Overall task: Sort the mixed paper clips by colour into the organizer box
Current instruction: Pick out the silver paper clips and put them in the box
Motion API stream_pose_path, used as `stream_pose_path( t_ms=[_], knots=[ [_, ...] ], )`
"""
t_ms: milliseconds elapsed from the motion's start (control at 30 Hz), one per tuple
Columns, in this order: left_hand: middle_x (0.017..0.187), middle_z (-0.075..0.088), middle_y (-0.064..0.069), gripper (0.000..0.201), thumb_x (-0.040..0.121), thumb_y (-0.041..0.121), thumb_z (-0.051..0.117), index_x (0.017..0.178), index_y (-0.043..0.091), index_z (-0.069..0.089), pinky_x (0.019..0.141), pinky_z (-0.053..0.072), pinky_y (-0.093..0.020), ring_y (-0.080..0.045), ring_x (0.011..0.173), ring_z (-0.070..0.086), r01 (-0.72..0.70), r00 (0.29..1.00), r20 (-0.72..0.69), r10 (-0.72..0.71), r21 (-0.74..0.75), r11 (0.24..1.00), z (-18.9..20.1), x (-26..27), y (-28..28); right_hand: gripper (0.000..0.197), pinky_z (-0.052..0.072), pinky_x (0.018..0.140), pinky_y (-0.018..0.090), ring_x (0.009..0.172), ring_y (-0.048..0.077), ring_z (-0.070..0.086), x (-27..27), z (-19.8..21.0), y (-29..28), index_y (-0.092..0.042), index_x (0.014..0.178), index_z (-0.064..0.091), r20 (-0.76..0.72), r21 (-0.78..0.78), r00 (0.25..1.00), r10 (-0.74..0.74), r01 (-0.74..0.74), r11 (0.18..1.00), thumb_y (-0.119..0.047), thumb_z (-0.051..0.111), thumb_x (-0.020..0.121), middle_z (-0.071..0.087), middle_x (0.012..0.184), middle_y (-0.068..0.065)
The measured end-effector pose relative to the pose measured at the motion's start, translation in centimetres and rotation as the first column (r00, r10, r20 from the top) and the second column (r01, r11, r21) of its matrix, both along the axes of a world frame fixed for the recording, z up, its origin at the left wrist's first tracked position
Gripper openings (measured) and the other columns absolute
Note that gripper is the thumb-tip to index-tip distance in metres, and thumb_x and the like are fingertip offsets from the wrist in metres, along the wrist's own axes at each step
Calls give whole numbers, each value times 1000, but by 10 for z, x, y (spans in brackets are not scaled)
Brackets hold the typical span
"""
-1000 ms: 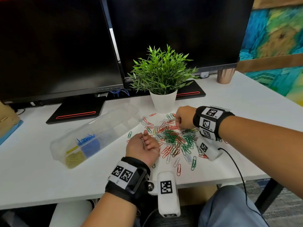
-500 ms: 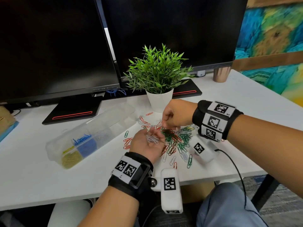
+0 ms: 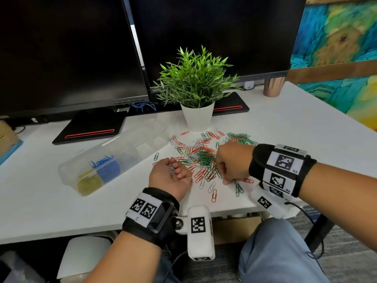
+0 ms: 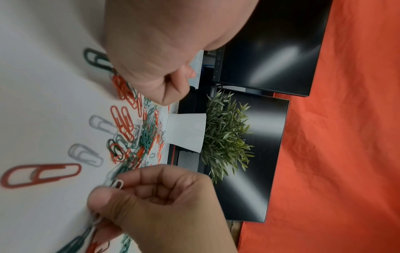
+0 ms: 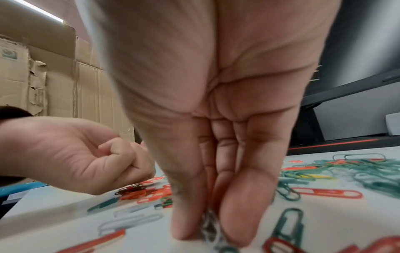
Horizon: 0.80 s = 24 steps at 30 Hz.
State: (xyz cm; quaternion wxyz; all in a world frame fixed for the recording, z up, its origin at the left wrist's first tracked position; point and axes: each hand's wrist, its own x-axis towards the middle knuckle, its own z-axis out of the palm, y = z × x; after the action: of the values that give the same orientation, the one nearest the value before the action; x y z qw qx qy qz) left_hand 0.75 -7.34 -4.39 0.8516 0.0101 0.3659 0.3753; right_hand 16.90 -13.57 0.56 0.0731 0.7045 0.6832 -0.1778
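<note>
The left hand (image 3: 170,176) lies palm-up at the near left edge of the scattered paper clips (image 3: 204,158), its fingers curled into a loose grip round a small bunch of white clips (image 3: 171,169). The right hand (image 3: 232,162) is palm-down over the near right part of the pile, fingers pointing down onto the surface (image 3: 285,127); its thumb and fingertips (image 5: 242,227) pinch a pale clip (image 5: 211,227) right at the surface.

The pile is mostly green and red clips tangled together, with white ones among them and a yellow one or two; loose red, white and green clips lie singly toward the near edge. The organizer box (image 3: 114,154), clear plastic and long, sits well to the left of the pile, angled from near left to far right. Its nearest compartment holds yellow clips (image 3: 88,181), the next one blue clips (image 3: 107,166), and a paler lot lies beyond.

The head view alone shows the box and the whole spread. The right wrist view shows the pinch closely, which the back of the hand hides from above. The left wrist view shows a white clip (image 4: 115,184) poking out between the left thumb and forefinger, and the potted plant (image 4: 216,135) standing just beyond the far side of the pile.
</note>
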Motion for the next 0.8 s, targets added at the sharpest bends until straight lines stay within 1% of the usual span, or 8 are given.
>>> stream_pose_path(
  t_ms=[167, 233, 333, 467, 567, 633, 700, 800],
  knots=[
    [63, 45, 1, 26, 98, 15, 39, 73, 11, 47, 39, 37, -15, -10, 53, 39, -35, 999, 22, 35, 3, 999, 6, 4, -10, 17, 44, 64, 19, 85, 18, 63, 6, -4, 3, -7, 95, 74, 52, 112, 999, 13, -19, 994, -4, 62, 84, 71, 97, 3],
    [72, 52, -4, 22, 98, 13, 40, 81, 6, 51, 53, 48, -22, -14, 61, 50, -73, 997, 35, 72, 3, 997, 10, 5, -15, 19, 49, 71, 22, 87, 17, 66, 12, -3, 5, -10, 95, 76, 22, 140, 999, -24, 21, 990, -4, 63, 83, 72, 97, 2],
    [83, 60, -16, 26, 100, 14, 40, 88, -1, 57, 76, 55, -35, -27, 78, 61, -45, 998, 51, 44, 20, 999, 17, 5, -24, 15, 57, 74, 26, 73, 15, 70, 24, 3, 8, -10, 93, 75, -152, 143, 980, -133, 155, 978, -4, 67, 82, 73, 84, 2],
    [100, 61, -27, 29, 100, 16, 38, 99, -7, 57, 95, 47, -47, -40, 93, 59, 38, 995, 90, -40, 33, 999, 19, 8, -31, 12, 59, 68, 25, 58, 13, 68, 21, 19, 12, -4, 91, 73, -496, 109, 853, -164, 249, 962, -4, 75, 80, 73, 77, 12],
    [103, 64, -27, 33, 101, 21, 37, 108, -6, 56, 94, 47, -50, -40, 96, 61, 92, 989, 110, -96, 45, 995, 19, 11, -35, 15, 59, 65, 25, 58, 15, 68, 4, 25, 15, -1, 93, 72, -609, 95, 787, -99, 196, 976, -2, 76, 78, 73, 79, 18],
    [111, 64, -25, 32, 100, 18, 38, 116, -5, 53, 91, 49, -53, -42, 105, 61, 93, 983, 156, -100, 55, 994, 18, 10, -36, 15, 60, 70, 29, 62, 16, 69, -7, 25, 19, -3, 94, 74, -568, 136, 823, -32, 132, 982, -5, 76, 79, 74, 77, 14],
    [112, 61, -24, 23, 98, 10, 39, 108, -4, 53, 88, 51, -52, -42, 111, 58, 63, 982, 174, -73, 63, 996, 20, 5, -34, 13, 58, 74, 27, 60, 6, 65, -16, 25, 22, -10, 93, 76, -425, 263, 903, 65, 55, 963, -8, 75, 80, 73, 72, 2],
    [111, 59, -20, 16, 97, 6, 40, 94, -1, 54, 82, 54, -41, -31, 104, 59, -10, 989, 150, 9, 7, 1000, 22, -3, -26, 16, 51, 62, 14, 52, -2, 61, -21, 25, 20, -16, 89, 78, -351, 379, 925, 148, -4, 925, -5, 71, 79, 72, 69, -3]
  ],
)
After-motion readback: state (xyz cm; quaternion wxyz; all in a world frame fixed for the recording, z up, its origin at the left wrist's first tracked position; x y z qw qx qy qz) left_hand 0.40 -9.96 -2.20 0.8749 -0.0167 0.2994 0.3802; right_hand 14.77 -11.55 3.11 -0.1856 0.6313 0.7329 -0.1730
